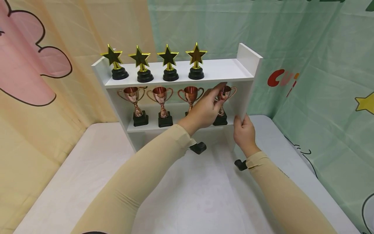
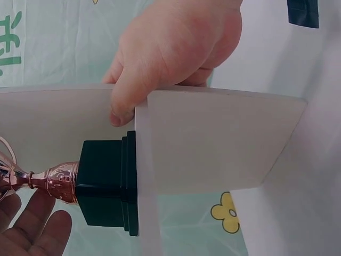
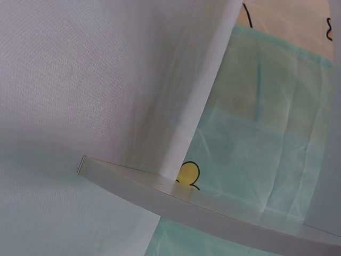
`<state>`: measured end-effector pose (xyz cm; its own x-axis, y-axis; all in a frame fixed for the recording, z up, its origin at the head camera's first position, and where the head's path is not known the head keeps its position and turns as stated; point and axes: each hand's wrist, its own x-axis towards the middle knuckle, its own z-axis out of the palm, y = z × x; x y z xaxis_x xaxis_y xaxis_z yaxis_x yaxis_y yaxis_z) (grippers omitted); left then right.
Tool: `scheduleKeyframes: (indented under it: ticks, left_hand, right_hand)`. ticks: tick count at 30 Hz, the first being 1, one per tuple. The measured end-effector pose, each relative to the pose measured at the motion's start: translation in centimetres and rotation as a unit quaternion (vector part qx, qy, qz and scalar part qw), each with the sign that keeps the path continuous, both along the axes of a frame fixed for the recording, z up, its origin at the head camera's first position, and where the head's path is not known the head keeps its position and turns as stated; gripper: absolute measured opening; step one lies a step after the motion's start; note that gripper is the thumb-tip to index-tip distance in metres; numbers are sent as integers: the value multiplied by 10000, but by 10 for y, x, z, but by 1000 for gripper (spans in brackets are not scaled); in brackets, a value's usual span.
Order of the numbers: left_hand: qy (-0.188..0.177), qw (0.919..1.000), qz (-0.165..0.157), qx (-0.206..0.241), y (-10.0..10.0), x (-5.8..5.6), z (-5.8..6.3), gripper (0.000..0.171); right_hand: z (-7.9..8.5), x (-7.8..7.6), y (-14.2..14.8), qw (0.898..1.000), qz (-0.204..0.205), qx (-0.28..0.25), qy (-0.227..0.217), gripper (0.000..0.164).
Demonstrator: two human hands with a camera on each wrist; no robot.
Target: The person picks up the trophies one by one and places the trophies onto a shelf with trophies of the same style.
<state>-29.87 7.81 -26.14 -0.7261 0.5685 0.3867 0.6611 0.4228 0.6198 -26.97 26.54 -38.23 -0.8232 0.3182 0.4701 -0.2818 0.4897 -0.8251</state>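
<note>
My left hand (image 1: 205, 107) holds the rightmost copper trophy cup (image 1: 225, 92) on the middle shelf, its thumb at the bowl. Upright, that cup's black base (image 2: 106, 184) sits against the shelf board in the left wrist view, where my left fingers (image 2: 40, 224) lie along the stem. My right hand (image 1: 244, 135) grips the front edge of the white rack's right side panel (image 1: 248, 94), its thumb on the inner face. More copper cups, the left one (image 1: 132, 94), the second (image 1: 160, 94) and the third (image 1: 191, 93), stand in a row; my left hand partly hides the third.
Several gold star trophies (image 1: 169, 60) on black bases line the top shelf (image 1: 222, 68). The rack stands on a white-covered table (image 1: 187, 195). Printed curtains (image 1: 315, 65) hang behind and to the right. A black wrist device (image 1: 198, 148) shows below my left cuff.
</note>
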Motion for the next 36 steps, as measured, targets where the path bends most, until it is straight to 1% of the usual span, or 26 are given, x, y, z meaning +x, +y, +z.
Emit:
scheduleKeyframes:
  ticks: [6, 10, 13, 17, 23, 36]
  left_hand:
    - [-70, 9999, -80, 92, -1, 2, -2, 66]
    - [-239, 9994, -168, 181, -3, 3, -4, 69]
    - [-320, 9992, -160, 163, -5, 4, -6, 72]
    - [-304, 9995, -62, 62, -7, 6, -7, 74]
    - [-257, 9996, -79, 37, -11, 8, -10, 74]
    - [-65, 9994, -311, 118, -22, 12, -15, 77]
  right_hand:
    - [0, 0, 0, 10000, 32, 6, -52, 46]
    - [-1, 0, 0, 10000, 28, -12, -67, 46]
    - [-1, 0, 0, 10000, 28, -41, -65, 45]
    - [-1, 0, 0, 9999, 47, -29, -87, 46]
    - [-1, -1, 0, 9999, 90, -20, -67, 45]
    - [-1, -1, 0, 9999, 92, 11, -62, 46]
